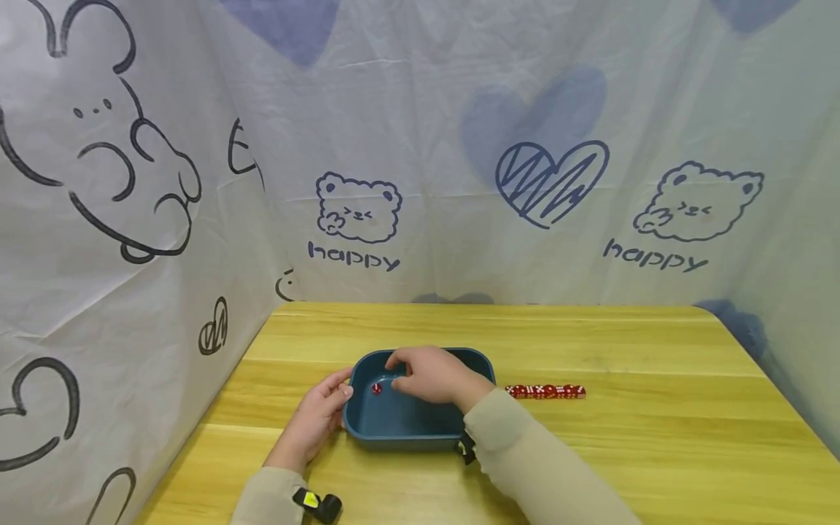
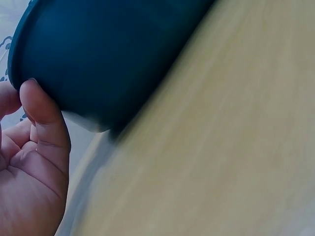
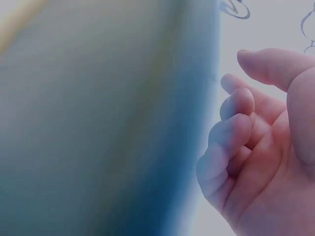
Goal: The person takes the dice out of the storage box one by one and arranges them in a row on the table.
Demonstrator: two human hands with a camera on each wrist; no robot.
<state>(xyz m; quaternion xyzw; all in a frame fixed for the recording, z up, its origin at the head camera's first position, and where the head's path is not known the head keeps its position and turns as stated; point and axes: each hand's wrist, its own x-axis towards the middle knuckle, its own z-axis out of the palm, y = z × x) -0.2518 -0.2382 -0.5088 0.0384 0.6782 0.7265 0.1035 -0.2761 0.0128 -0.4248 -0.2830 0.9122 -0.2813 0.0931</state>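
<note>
Two hands work at a dark blue tray (image 1: 394, 430) that sits near the middle of the wooden surface (image 1: 656, 452). The left hand (image 1: 315, 423) lies against the tray's left wall with thumb and fingers touching it, relaxed rather than clamped. The right hand (image 1: 433, 375) hovers inside the tray, fingers loosely curled and holding nothing visible. One red die (image 1: 377, 389) lies on the tray floor, just left of those fingers. A row of red dice (image 1: 545, 391) lies on the surface just right of the tray, apart from it.

Open wood stretches to the right and toward the near edge; a printed cloth (image 1: 420, 182) closes off the back and both sides.

From the left wrist, the thumb (image 2: 44, 113) presses the tray's outer wall (image 2: 108, 59), a contact the head view barely shows. From the right wrist, only curled fingers (image 3: 231, 132) and a blurred blue wall appear; the die is out of sight there.
</note>
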